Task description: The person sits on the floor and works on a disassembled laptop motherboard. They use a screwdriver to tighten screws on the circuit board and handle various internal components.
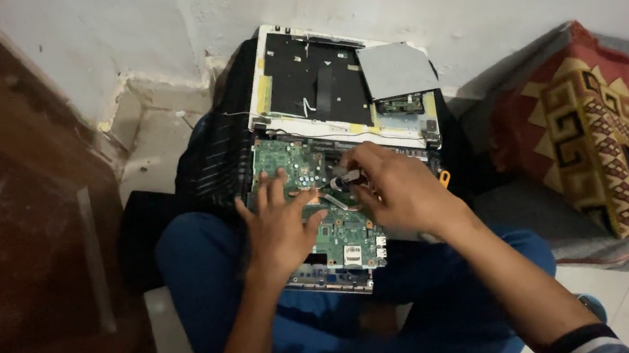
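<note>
At the frame's centre, my left hand (279,226) lies flat with fingers spread on the green rectangular circuit board (339,234) resting on my lap. My right hand (398,189) pinches a small silvery metal part (346,178) over the board, below the opened white laptop shell (335,87).

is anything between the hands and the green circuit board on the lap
Nothing visible. The left hand lies flat on the green circuit board, and the right hand pinches a small metal part directly over it. Nothing else covers the board.
</note>
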